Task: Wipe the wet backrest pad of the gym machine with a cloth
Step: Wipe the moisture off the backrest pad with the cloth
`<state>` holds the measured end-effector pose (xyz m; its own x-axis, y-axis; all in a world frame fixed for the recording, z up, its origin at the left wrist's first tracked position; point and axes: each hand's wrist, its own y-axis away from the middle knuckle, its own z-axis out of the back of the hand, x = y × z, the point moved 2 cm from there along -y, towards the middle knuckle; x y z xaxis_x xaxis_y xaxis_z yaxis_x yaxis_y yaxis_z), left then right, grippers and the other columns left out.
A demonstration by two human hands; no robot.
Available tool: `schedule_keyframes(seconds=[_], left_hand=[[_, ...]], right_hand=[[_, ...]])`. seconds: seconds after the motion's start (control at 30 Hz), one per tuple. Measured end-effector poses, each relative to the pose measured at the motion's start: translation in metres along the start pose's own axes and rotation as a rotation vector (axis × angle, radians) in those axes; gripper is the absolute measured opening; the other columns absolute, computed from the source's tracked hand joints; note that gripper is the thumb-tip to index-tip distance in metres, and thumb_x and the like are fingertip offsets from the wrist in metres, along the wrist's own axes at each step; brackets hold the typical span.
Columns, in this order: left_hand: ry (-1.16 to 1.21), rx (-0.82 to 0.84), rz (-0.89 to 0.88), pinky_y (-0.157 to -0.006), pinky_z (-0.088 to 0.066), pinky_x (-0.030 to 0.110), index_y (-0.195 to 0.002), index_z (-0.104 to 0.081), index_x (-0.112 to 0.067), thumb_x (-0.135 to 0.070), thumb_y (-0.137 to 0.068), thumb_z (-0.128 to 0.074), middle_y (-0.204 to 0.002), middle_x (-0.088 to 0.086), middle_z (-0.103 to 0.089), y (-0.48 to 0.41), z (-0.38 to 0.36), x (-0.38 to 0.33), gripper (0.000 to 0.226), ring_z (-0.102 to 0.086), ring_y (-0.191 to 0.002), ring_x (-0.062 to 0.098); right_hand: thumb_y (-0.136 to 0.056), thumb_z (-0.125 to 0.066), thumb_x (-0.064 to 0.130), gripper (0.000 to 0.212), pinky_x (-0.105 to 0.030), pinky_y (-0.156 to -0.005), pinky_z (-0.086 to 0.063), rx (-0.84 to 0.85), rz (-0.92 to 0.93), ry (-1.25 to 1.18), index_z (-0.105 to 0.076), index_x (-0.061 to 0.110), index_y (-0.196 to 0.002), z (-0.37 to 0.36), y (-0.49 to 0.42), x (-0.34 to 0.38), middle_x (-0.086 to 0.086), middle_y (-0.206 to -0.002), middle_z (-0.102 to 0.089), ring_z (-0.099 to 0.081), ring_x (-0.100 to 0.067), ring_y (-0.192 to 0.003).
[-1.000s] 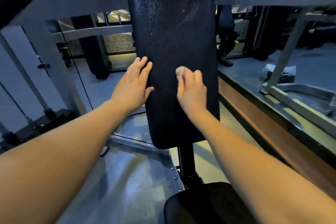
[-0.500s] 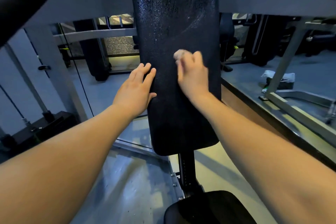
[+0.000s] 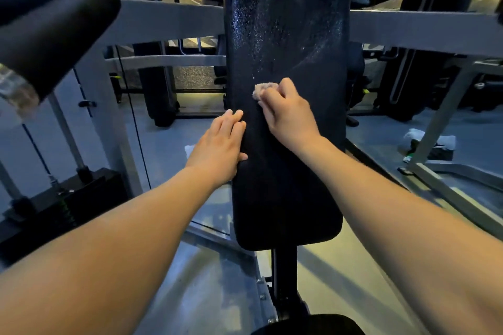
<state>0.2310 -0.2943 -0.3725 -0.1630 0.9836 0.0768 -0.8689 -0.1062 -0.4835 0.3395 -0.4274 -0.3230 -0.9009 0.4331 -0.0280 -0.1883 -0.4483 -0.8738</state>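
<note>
As the head view shows, the one backrest pad (image 3: 285, 171) stands upright in the centre of the frame; it looks firm and slick, with droplets higher up. One small cloth (image 3: 262, 88), soft and light, I judge, sits just above centre, bunched under the curled fingers of the right hand (image 3: 290, 114). The left hand (image 3: 217, 149), fingers straight and together, rests on the pad's left edge.
</note>
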Motion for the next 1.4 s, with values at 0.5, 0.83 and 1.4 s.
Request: schedule_keyframes(seconds=[0.5,0.83,1.4], left_hand=[[0.002,0.022,-0.008,-0.121,-0.025,0.042,-0.154,-0.023,-0.006,-0.036,-0.1,-0.056,-0.166,0.011,-0.006,-0.003,-0.003,0.001,0.071,-0.001,-0.152,0.031],[0.013,0.033,0.013,-0.117,-0.027,0.044,-0.157,-0.016,-0.011,-0.034,-0.105,-0.049,-0.167,0.004,0.001,0.001,0.001,0.0,0.066,0.006,-0.154,0.024],[-0.238,0.031,-0.084,-0.109,-0.034,0.04,-0.14,-0.034,-0.01,-0.048,-0.09,-0.065,-0.147,0.011,-0.031,-0.014,0.02,-0.005,0.07,-0.031,-0.131,0.032]], right_hand=[[-0.096,-0.06,0.015,0.008,-0.04,-0.044,-0.041,0.086,0.331,0.115,-0.063,0.016,-0.103,0.001,-0.058,0.004,-0.016,-0.097,-0.053,-0.052,-0.039,-0.057],[-0.101,-0.056,0.017,0.014,-0.04,-0.047,-0.044,0.102,0.31,0.066,-0.064,0.007,-0.103,-0.003,-0.069,0.014,-0.018,-0.096,-0.054,-0.054,-0.041,-0.063],[-0.102,-0.052,0.023,0.021,-0.044,-0.058,-0.05,0.016,0.098,0.039,-0.069,0.019,-0.112,-0.001,-0.1,0.023,-0.015,-0.099,-0.055,-0.058,-0.042,-0.071]])
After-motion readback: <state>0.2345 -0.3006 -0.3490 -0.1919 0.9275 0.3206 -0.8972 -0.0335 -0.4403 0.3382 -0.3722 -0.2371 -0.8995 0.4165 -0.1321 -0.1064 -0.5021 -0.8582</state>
